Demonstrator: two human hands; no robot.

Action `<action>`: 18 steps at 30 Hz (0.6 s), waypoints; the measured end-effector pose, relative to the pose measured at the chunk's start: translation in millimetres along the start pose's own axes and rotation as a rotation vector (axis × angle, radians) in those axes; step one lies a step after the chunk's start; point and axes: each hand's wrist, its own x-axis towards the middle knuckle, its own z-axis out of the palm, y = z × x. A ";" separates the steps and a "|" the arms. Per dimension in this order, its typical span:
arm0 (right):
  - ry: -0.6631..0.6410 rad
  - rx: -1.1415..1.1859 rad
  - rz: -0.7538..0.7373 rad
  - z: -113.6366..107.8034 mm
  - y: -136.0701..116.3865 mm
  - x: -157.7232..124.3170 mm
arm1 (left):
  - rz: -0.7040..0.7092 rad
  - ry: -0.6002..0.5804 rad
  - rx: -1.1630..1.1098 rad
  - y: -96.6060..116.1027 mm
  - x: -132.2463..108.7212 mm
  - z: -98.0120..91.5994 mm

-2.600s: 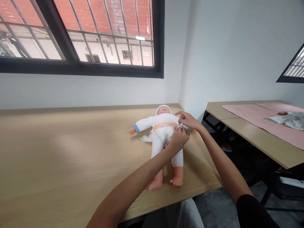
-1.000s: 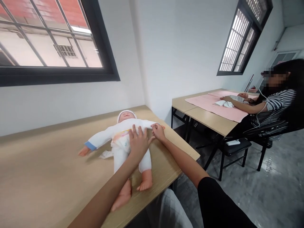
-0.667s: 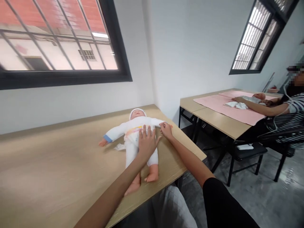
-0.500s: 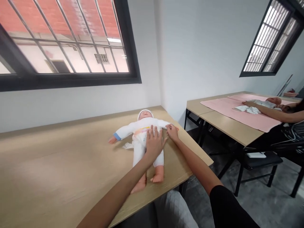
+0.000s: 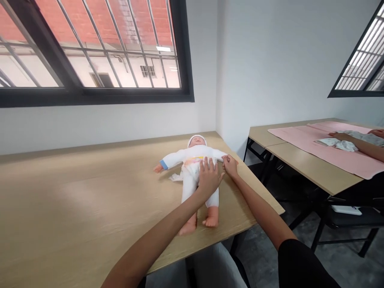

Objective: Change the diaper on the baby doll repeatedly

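Observation:
A baby doll [image 5: 187,188] in white clothes and a white cap lies on its back on the wooden table [image 5: 99,192], feet toward me. A diaper [image 5: 193,169] with a coloured band wraps its hips, and one loose white end sticks out on the left. My left hand [image 5: 209,176] rests flat over the diaper front with its fingers stretched out. Closed around the end of the doll's arm on the right is my right hand [image 5: 230,166]. The doll's other arm, with a blue cuff [image 5: 163,164], reaches out to the left.
At the right, a second table [image 5: 315,168] carries a pink mat [image 5: 300,138]. Another person's hand [image 5: 339,136] touches a clothed doll there. A black chair [image 5: 345,220] with a white object on its seat stands below. A barred window [image 5: 120,52] is behind my table.
My view has turned left, so everything sits further right or left the frame at the right. Both hands keep nearly the same places on the doll.

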 end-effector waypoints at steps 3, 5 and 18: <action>-0.008 -0.014 -0.008 -2.0 -4.1 -3.3 | 0.000 0.009 0.002 -0.1 -0.1 1.0; -0.009 -0.028 -0.018 -3.2 -6.9 -5.7 | 0.002 0.020 0.001 -0.2 -0.1 1.6; 0.067 -0.138 -0.067 -9.7 -15.7 -10.0 | -0.002 0.035 -0.075 -0.3 0.5 5.1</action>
